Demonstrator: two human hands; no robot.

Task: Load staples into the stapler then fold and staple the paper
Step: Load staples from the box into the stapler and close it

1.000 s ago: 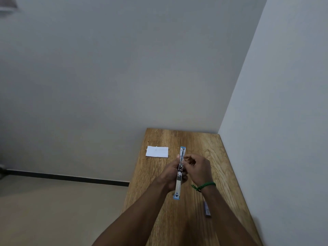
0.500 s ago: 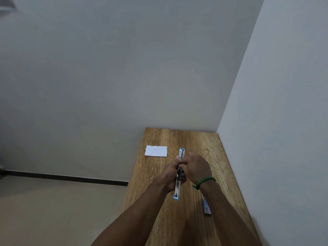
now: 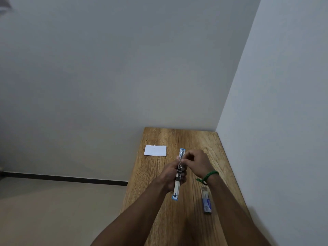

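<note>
A blue and metal stapler (image 3: 177,185) is swung fully open into one long strip and held above the wooden table (image 3: 177,219). My left hand (image 3: 171,174) grips it around the middle from below. My right hand (image 3: 197,162), with a green band on its wrist, has its fingertips pinched at the far half of the stapler; whether it holds staples I cannot tell. A small blue staple box (image 3: 206,204) lies open on the table to the right. A folded white paper (image 3: 155,150) lies at the table's far left.
The table stands in a corner, with a grey wall behind it and a white wall (image 3: 275,121) along its right side. Its left edge drops to a beige floor (image 3: 53,210).
My right hand's fingers have shifted a little along the far half of the stapler. The stapler, my left hand, the paper and the box stay about where they were.
</note>
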